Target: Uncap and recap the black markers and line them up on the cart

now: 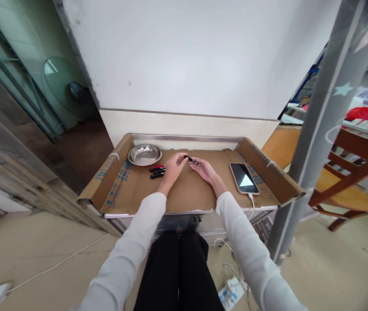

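Note:
My left hand (173, 169) and my right hand (204, 169) meet over the middle of a cardboard-lined table (187, 192). Between their fingertips they pinch a small black object (190, 159), with the fingers of both hands closed on it. Just left of my left hand lie three small black pen-like pieces (157, 171), one with a red end. A shallow steel bowl (144, 154) sits at the table's back left corner.
A smartphone (243, 177) lies screen-up at the right with a white cable running off the front edge. A grey pole (316, 129) stands right of the table, with a wooden chair (352, 172) beyond it. A white wall rises behind. A power strip (232, 291) lies on the floor.

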Motion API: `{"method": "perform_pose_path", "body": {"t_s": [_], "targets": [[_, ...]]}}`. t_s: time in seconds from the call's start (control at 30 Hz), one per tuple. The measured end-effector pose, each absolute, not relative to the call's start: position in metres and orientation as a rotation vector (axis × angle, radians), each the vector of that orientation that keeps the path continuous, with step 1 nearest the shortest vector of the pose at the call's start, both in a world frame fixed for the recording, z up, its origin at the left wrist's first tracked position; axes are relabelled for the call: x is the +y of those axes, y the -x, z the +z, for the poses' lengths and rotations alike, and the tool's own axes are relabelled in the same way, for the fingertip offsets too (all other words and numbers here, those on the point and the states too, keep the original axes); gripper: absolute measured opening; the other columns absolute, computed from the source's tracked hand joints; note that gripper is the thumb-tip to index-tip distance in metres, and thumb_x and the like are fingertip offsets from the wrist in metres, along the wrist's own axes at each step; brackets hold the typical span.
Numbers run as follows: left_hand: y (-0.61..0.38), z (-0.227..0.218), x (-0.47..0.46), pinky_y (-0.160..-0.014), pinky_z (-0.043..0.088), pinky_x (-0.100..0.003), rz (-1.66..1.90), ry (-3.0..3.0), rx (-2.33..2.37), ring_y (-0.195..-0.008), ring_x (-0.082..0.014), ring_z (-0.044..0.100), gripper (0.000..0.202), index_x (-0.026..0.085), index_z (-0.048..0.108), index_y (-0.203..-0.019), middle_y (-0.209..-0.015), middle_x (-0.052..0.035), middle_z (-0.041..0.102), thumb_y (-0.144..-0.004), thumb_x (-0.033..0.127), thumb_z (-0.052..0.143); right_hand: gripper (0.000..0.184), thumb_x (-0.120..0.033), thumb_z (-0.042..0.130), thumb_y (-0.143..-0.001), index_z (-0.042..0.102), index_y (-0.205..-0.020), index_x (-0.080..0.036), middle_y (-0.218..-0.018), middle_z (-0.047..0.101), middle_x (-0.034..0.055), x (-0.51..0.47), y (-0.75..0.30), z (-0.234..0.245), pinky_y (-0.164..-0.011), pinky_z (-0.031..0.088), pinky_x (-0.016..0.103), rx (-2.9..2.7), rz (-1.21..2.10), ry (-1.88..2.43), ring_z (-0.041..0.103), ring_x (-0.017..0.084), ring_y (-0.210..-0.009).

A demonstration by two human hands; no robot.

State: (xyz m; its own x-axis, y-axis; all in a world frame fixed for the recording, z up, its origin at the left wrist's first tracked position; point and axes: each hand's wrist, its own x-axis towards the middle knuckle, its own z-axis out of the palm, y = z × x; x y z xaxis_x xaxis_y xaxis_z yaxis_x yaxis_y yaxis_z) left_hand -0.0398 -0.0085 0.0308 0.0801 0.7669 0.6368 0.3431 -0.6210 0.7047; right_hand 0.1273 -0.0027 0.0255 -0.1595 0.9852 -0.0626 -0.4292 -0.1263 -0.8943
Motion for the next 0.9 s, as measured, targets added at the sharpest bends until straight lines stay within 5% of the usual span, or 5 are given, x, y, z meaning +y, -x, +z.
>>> {"method": "perform_pose_path", "body": {"t_s": [0.53, 0.73, 0.9], "targets": [[0.044, 0.028, 0.004, -0.083, 0.051, -0.030, 1.691, -1.765, 1.220, -0.090, -0.0158, 0.063, 0.020, 0.017, 0.056, -0.100, -0.097, -0.0069, 0.065, -0.085, 0.031, 0.053, 0.015, -0.023, 0.068, -0.067, 0.065, -0.080, -0.016, -0.072, 0.067, 0.0010, 0.000, -0.132, 0.020, -0.066, 0.049, 0.022, -0.954, 1.315, 0.907, 0.060, 0.009, -0.063], [0.047, 0.027, -0.003, -0.085, 0.046, -0.030, 1.353, -2.334, 1.236, -0.090, -0.0162, 0.059, 0.013, 0.018, 0.054, -0.096, -0.095, -0.0059, 0.061, -0.086, 0.018, 0.045, 0.021, -0.031, 0.068, -0.064, 0.061, -0.079, -0.018, -0.076, 0.066, 0.0010, 0.002, -0.134, 0.017, -0.068, 0.048, 0.025, -1.078, 0.877, 1.066, 0.058, 0.011, -0.066], [0.049, 0.027, -0.005, -0.085, 0.040, -0.035, 1.032, -2.618, 1.424, -0.095, -0.0214, 0.054, 0.020, 0.020, 0.056, -0.091, -0.093, -0.0064, 0.062, -0.084, 0.010, 0.040, 0.016, -0.033, 0.059, -0.075, 0.063, -0.081, -0.019, -0.083, 0.068, 0.0035, -0.004, -0.130, 0.016, -0.079, 0.046, 0.029, -1.548, 0.574, 1.108, 0.061, 0.015, -0.078]]}}
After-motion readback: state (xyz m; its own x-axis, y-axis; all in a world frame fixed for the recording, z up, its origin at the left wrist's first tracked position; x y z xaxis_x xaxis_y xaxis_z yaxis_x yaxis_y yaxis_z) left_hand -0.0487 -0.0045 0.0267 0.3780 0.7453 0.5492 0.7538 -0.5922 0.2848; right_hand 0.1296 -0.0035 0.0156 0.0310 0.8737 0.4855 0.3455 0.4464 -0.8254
